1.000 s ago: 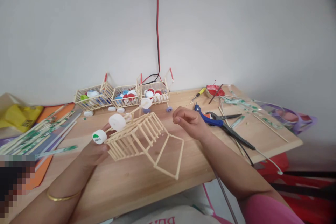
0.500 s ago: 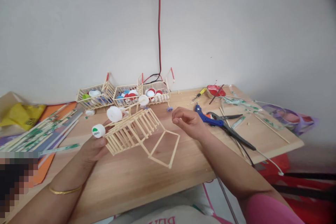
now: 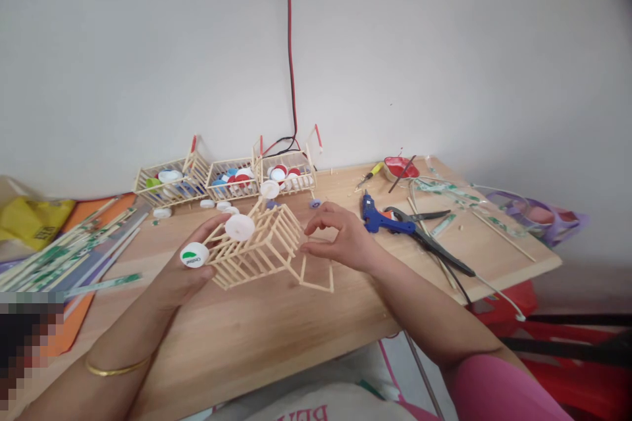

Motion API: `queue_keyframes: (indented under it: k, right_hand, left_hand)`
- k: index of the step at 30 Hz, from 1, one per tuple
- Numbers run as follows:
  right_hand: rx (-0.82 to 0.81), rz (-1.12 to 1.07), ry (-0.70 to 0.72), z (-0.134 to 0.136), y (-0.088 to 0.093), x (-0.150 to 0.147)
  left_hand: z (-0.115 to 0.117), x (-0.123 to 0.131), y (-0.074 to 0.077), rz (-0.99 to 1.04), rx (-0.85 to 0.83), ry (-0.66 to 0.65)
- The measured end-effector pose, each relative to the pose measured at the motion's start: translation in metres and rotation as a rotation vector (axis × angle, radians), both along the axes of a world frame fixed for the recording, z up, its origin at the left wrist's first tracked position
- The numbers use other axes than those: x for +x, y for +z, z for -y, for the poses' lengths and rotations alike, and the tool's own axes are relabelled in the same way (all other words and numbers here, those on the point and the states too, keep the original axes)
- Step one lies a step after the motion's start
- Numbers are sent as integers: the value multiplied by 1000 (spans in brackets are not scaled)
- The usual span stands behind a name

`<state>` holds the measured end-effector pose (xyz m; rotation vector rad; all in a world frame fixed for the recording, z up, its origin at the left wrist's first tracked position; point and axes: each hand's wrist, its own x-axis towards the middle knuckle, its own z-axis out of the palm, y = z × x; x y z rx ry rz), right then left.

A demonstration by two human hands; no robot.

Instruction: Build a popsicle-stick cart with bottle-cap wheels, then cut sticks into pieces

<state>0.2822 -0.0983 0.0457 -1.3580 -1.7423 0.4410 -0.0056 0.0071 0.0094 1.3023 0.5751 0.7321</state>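
A small toy cart (image 3: 257, 260) made of thin wooden sticks is tilted above the table, its bottle-cap wheels turned upward. My left hand (image 3: 190, 273) is closed around its left end, beside a white cap (image 3: 194, 254) with a green mark. Another white cap wheel (image 3: 239, 227) shows on the upturned side. A stick handle frame (image 3: 317, 286) juts out at the cart's right. Close to that end is my right hand (image 3: 340, 237), its thumb and fingers curved but apart, with nothing visible between them. Whether its fingertips touch the sticks I cannot tell.
Along the wall stand similar stick carts (image 3: 232, 179) filled with bottle caps. To the right lie a blue glue gun (image 3: 388, 220), black-handled pliers (image 3: 439, 250), a yellow-handled knife (image 3: 375, 170) and a red dish (image 3: 402, 168). Bundled sticks (image 3: 74, 250) lie at left.
The cart has turned in my left hand, so its handle frame looks shorter and higher. My right hand has come nearer to the cart, and its fingers have spread.
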Motion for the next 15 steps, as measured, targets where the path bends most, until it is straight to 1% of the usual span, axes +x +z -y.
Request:
queue_keyframes:
  k: [4,10,13,15]
  right_hand:
    - [-33,55,-63,-2,-5,-1]
    - [70,76,21,-5,-10,0]
    - [76,73,23,-6,-9,5]
    - [81,74,-6,-6,-9,12]
  left_hand:
    - [2,1,3,-29,79,-9]
    - [1,-1,1,-35,110,-33]
    - [-1,-2,-1,-44,125,-34]
    - [-3,-3,-2,-57,137,-20]
